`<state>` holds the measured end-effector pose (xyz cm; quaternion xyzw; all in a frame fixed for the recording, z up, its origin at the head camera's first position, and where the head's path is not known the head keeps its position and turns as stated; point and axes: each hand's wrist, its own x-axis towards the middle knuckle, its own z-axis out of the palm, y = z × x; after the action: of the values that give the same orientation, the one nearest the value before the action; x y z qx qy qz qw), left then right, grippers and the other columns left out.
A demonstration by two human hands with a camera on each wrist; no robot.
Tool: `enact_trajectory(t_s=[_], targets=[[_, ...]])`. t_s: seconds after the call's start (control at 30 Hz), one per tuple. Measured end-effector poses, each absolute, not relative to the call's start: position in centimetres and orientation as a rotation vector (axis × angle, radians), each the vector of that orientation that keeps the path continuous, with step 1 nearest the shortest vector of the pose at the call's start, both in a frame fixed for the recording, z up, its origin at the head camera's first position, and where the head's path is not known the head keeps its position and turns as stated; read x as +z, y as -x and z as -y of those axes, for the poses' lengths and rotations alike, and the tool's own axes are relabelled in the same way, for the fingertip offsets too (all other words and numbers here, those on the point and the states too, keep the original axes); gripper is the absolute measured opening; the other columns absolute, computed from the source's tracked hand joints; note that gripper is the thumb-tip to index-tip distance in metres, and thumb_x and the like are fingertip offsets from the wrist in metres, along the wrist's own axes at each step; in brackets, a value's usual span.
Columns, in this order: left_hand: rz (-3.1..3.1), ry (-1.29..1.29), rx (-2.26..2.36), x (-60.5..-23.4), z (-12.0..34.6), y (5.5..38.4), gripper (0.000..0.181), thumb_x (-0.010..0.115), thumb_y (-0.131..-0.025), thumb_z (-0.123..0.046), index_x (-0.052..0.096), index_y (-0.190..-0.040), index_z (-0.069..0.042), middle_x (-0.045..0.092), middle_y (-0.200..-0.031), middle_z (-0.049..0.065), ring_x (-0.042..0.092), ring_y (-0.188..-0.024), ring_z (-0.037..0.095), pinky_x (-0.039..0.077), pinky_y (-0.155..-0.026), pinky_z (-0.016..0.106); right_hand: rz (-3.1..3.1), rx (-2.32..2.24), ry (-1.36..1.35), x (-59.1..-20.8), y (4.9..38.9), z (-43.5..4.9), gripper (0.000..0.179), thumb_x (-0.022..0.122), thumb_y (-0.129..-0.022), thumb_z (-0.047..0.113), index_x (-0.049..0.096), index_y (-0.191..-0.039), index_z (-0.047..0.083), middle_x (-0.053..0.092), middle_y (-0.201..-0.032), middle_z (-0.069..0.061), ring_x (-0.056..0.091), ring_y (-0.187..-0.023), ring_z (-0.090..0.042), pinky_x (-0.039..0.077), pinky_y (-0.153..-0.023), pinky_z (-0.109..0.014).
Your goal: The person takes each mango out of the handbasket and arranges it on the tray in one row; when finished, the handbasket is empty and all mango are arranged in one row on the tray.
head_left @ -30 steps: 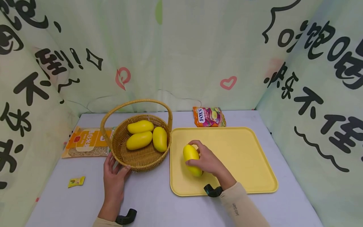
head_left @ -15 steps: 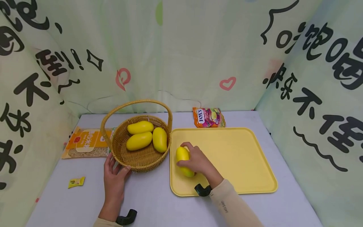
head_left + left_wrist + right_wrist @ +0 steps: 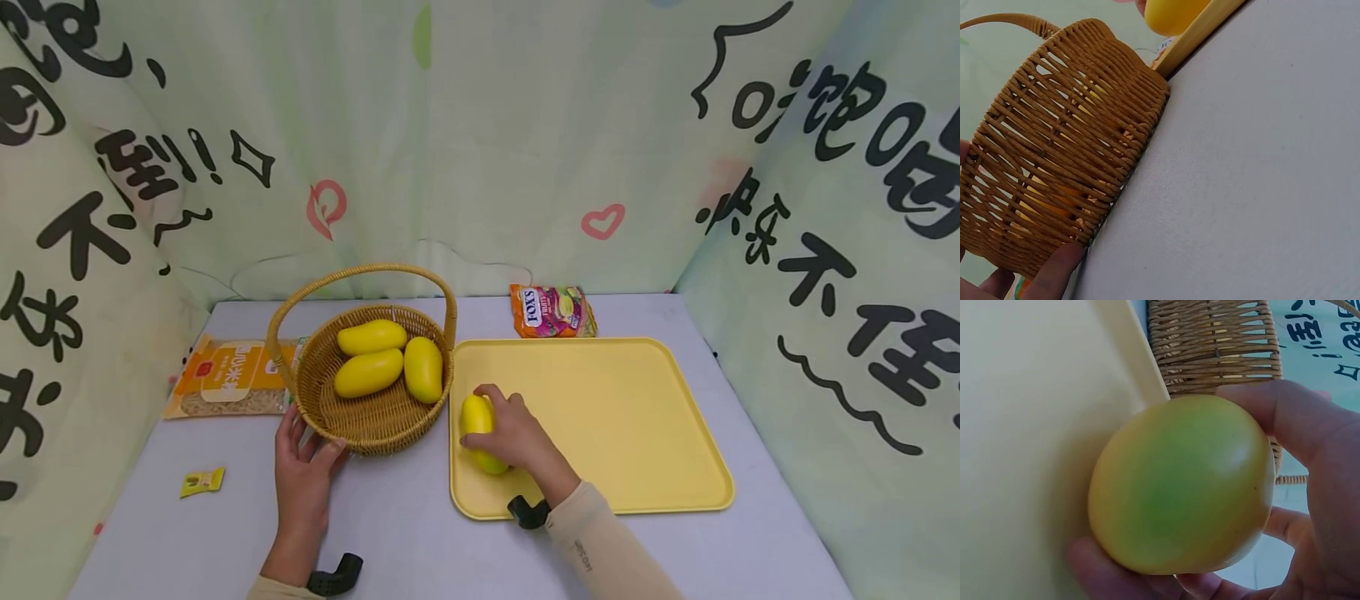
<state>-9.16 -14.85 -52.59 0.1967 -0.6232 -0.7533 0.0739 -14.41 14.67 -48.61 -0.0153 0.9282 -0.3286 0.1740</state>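
Note:
My right hand point(image 3: 517, 435) holds a yellow mango point(image 3: 476, 413) near the left edge of the yellow tray point(image 3: 600, 425), thumb on one side and fingers on the other. In the right wrist view the mango's rounded end point(image 3: 1179, 487) shows a green tinge, close over the tray surface. To the left stands a wicker basket point(image 3: 384, 433) with a tall arched handle and three yellow mangoes point(image 3: 369, 372) inside. My left hand point(image 3: 303, 487) grips the basket's near left side; in the left wrist view its thumb point(image 3: 1057, 269) presses the woven wall low down.
An orange bag of grain point(image 3: 228, 379) lies behind and left of the basket. A small yellow packet point(image 3: 202, 482) is on the white table point(image 3: 405, 533) at left. Behind the tray lies a Fox's candy bag point(image 3: 553, 311). Printed curtains point(image 3: 480, 150) enclose the table.
My right hand has carried the mango leftward over the tray toward its left edge, slowing and dipping slightly in the last half second. The left hand and basket have stayed put.

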Motion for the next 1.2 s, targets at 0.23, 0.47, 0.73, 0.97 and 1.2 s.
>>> enact_trajectory(t_s=[0.23, 0.47, 0.73, 0.97, 1.2], targets=[[1.879, -0.588, -2.257, -52.4, 14.8, 9.2, 0.094, 0.064, -0.097, 0.006, 0.022, -0.167, -0.038, 0.024, -0.175, 0.003, 0.036, -0.155, 0.031, 0.06, -0.086, 0.014, -2.668, -0.991, 0.012, -48.8, 13.3, -14.6, 0.089, 0.085, -0.083, 0.05, 0.042, -0.158, 0.028, 0.049, -0.119, -0.02, 0.058, -0.078, -0.027, 0.049, -0.063, -0.031], [1.897, -0.594, -2.242, -52.4, 14.8, 9.1, 0.094, 0.064, -0.096, 0.005, 0.021, -0.167, -0.038, 0.024, -0.175, 0.003, 0.036, -0.154, 0.031, 0.06, -0.086, 0.013, -2.733, -0.931, 0.004, -49.0, 12.7, -14.2, 0.091, 0.081, -0.087, 0.055, 0.04, -0.161, 0.024, 0.049, -0.122, -0.02, 0.055, -0.077, -0.027, 0.043, -0.062, -0.031], [1.892, -0.596, -2.249, -52.5, 14.8, 9.2, 0.094, 0.064, -0.096, 0.006, 0.021, -0.168, -0.037, 0.023, -0.175, 0.003, 0.036, -0.154, 0.031, 0.06, -0.085, 0.013, -2.752, -0.874, 0.017, -49.0, 12.5, -14.1, 0.092, 0.078, -0.088, 0.059, 0.038, -0.162, 0.024, 0.051, -0.131, -0.024, 0.056, -0.078, -0.027, 0.044, -0.063, -0.032], [1.896, -0.604, -2.254, -52.5, 14.9, 9.2, 0.094, 0.064, -0.096, 0.006, 0.021, -0.167, -0.038, 0.024, -0.175, 0.002, 0.036, -0.154, 0.03, 0.06, -0.087, 0.014, -2.752, -0.885, 0.031, -49.2, 12.4, -14.3, 0.094, 0.075, -0.089, 0.063, 0.035, -0.164, 0.024, 0.051, -0.136, -0.025, 0.058, -0.08, -0.029, 0.048, -0.067, -0.035], [1.889, -0.598, -2.262, -52.4, 14.8, 9.2, 0.094, 0.064, -0.097, 0.006, 0.02, -0.168, -0.037, 0.023, -0.175, 0.003, 0.036, -0.154, 0.031, 0.06, -0.087, 0.014, -2.725, -0.966, 0.0, -49.2, 12.1, -14.9, 0.092, 0.069, -0.092, 0.067, 0.034, -0.165, 0.025, 0.05, -0.142, -0.023, 0.059, -0.09, -0.031, 0.057, -0.082, -0.044]])
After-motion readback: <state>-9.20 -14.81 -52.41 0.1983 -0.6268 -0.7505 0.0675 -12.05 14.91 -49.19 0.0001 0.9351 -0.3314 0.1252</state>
